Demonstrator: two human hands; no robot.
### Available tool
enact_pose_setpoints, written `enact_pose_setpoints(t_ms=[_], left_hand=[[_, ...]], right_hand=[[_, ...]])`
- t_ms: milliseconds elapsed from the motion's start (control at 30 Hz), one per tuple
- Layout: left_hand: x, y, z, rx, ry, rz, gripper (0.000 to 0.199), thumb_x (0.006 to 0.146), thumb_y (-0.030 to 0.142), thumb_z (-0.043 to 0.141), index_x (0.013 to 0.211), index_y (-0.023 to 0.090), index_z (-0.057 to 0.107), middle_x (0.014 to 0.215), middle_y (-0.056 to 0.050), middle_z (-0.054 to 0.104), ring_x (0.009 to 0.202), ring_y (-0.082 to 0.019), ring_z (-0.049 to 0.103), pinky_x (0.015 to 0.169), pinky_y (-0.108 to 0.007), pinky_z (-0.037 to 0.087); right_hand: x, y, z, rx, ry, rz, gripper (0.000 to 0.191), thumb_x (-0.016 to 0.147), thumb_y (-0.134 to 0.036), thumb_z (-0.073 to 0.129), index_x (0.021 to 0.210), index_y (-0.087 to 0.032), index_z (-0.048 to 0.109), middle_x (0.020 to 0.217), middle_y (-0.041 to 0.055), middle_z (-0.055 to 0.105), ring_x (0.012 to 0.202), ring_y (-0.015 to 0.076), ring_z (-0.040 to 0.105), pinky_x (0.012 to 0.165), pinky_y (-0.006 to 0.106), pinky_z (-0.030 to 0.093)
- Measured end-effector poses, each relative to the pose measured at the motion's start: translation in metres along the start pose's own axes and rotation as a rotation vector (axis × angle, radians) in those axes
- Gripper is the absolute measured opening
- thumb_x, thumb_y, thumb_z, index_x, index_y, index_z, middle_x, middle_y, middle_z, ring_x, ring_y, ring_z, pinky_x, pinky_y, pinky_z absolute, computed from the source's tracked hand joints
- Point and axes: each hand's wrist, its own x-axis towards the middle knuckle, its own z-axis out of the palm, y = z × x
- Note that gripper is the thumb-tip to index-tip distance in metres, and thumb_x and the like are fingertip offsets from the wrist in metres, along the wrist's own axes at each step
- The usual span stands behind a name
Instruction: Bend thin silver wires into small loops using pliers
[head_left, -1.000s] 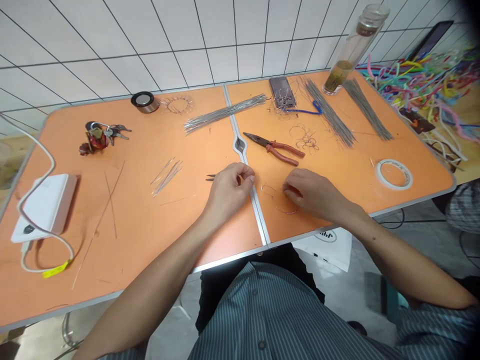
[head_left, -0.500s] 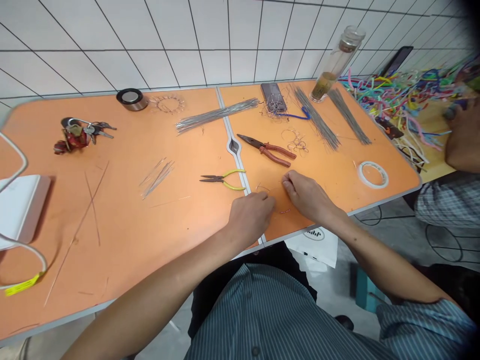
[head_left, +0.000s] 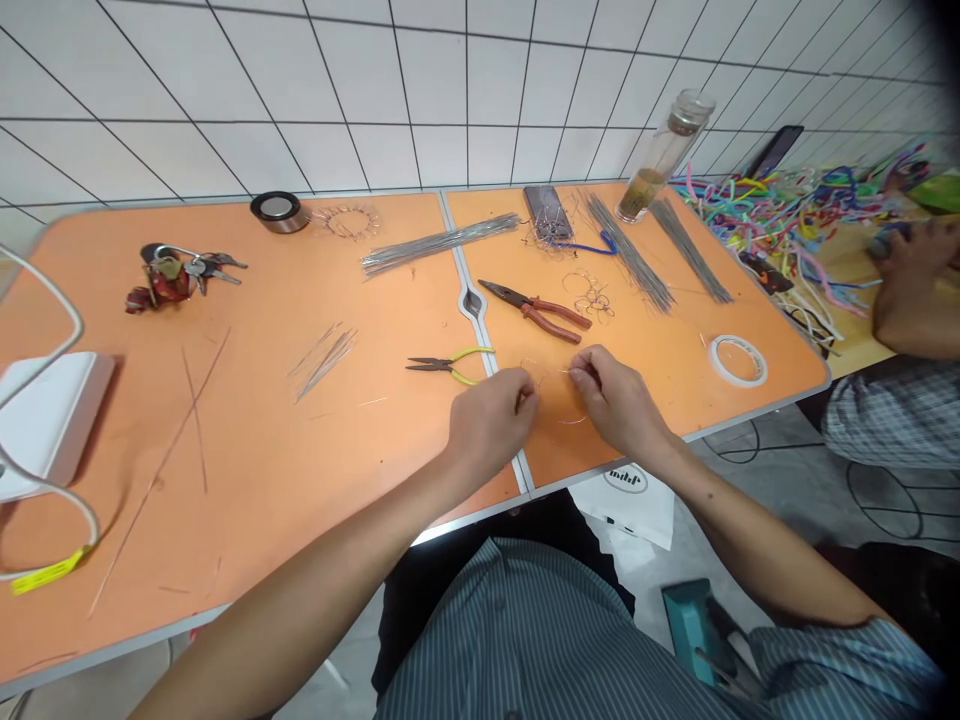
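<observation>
A thin wire loop is seen on the orange table, just in front of the person, between the two hands. The left hand is held near the table's middle join, and the right hand is held just to the right of it. The fingers of both hands are closed into small pinches, and the wire seems to be held by them, but it is so thin that this is hard to see. Small pliers with yellow handles are lying just left of the left hand. Bigger pliers with red handles are lying farther away, near the hands. Bunches of straight wire are laid along the far side, by a phone and a glass bottle. A roll of tape is lying on the right. Bright pipe cleaners are heaped past the right end, and another person's hand is seen beside them.
</observation>
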Motion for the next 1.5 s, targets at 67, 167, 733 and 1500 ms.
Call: enact_pose_setpoints(t_ms=[67,167,733,1500], left_hand=[[0.007,-0.002,-0.006,-0.268,0.112,-0.08,0.01,0.094,0.024,0.069,0.09,0.023,0.061,0.084,0.0,0.068,0.075,-0.018,0.059,0.071,-0.034,0.041],[0.014,-0.002,-0.016,-0.64,0.206,-0.185,0.026,0.09,0.028,0.078,0.109,0.021,0.062,0.106,-0.004,0.073,0.079,-0.016,0.063,0.077,-0.033,0.049],[0.025,-0.018,-0.106,-1.088,0.381,-0.188,0.015,0.077,0.021,0.069,0.092,0.018,0.067,0.064,0.007,0.055,0.046,-0.007,0.042,0.047,-0.021,0.039],[0.025,-0.046,-0.123,-1.145,0.532,-0.141,0.039,0.07,0.04,0.097,0.079,0.018,0.066,0.056,0.01,0.04,0.048,-0.005,0.024,0.045,-0.022,0.015]], right_hand=[[0.004,-0.007,-0.003,0.109,0.071,-0.012,0.009,0.106,-0.029,0.052,0.097,-0.027,0.053,0.078,-0.0022,0.058,0.068,0.0183,0.053,0.065,0.033,0.039],[0.014,-0.022,-0.004,0.23,0.109,-0.043,0.01,0.105,-0.029,0.056,0.096,-0.027,0.056,0.077,-0.0023,0.058,0.066,0.0179,0.051,0.062,0.033,0.038],[0.097,-0.116,0.013,0.144,0.044,-0.37,0.011,0.103,-0.027,0.055,0.094,-0.025,0.06,0.087,0.004,0.07,0.078,0.0219,0.06,0.071,0.036,0.04],[0.131,-0.146,0.017,0.607,-0.036,-0.383,0.011,0.09,-0.027,0.084,0.099,-0.025,0.076,0.09,0.002,0.076,0.077,0.0192,0.069,0.072,0.036,0.055]])
